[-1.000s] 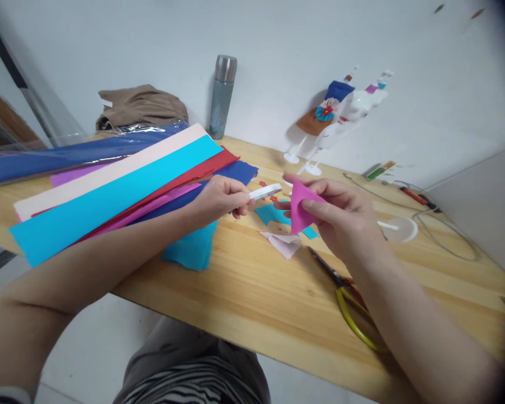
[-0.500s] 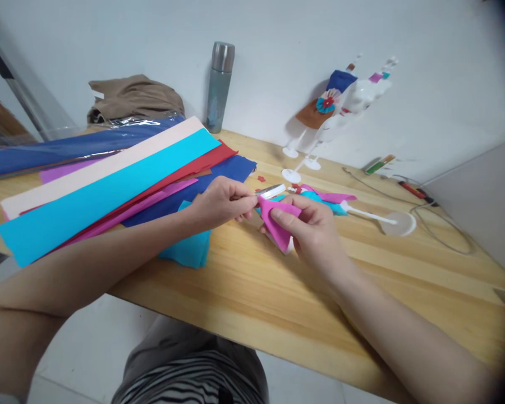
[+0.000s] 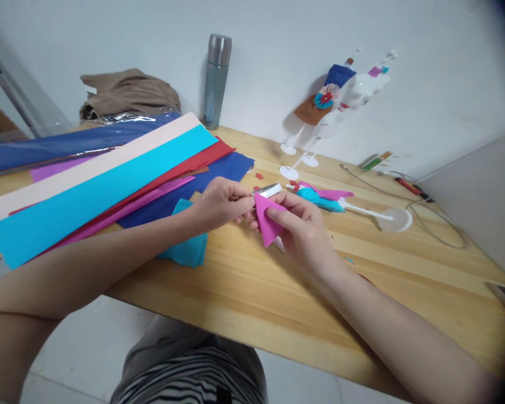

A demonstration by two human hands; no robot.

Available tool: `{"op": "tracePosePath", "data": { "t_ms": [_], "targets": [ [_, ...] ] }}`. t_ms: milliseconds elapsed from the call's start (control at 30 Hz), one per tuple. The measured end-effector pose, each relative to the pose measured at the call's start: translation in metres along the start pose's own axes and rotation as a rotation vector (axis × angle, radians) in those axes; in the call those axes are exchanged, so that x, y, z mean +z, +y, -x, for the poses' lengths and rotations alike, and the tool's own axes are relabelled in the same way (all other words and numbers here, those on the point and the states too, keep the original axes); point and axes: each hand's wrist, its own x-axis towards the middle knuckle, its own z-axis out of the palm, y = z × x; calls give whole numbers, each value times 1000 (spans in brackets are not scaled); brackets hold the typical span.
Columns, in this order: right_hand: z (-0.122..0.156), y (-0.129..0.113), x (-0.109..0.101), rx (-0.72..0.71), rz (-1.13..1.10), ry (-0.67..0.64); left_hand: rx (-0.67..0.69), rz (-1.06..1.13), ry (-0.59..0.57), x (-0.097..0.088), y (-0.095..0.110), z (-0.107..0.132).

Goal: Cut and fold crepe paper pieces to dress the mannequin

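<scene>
A folded, roughly triangular piece of pink crepe paper (image 3: 268, 225) is held between both hands above the table. My right hand (image 3: 305, 227) grips it from the right, with the thumb pressed flat on its face. The fingertips of my left hand (image 3: 225, 203) are pinched together at the paper's upper left corner. Just behind the pink paper lies a shiny white and silver object (image 3: 270, 191), partly hidden, whose kind I cannot make out. Under my left wrist is a folded turquoise paper (image 3: 189, 249).
Long coloured paper strips (image 3: 109, 185) cover the table's left side. Behind them stand a brown cloth bundle (image 3: 130, 92) and a grey-green flask (image 3: 217, 84). A paper-dressed figure on a stand (image 3: 322, 199) lies at right; others (image 3: 332, 101) stand by the wall. A cable (image 3: 372, 188) trails nearby.
The pink paper has turned and now shows a sharper triangle, with my right hand shifted slightly left. The whole view has moved a little. Both hands keep hold.
</scene>
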Motion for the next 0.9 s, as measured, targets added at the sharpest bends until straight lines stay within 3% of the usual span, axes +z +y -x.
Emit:
{"op": "tracePosePath", "data": {
  "t_ms": [367,700,900],
  "targets": [
    [-5,9,-4,-25,25,31,-56,-5,15,2,5,0],
    [-7,11,-5,-39,24,40,66,-53,-40,1,-3,0],
    [-9,12,-6,21,-31,40,-18,-11,0,2,-1,-1]
  ]
}}
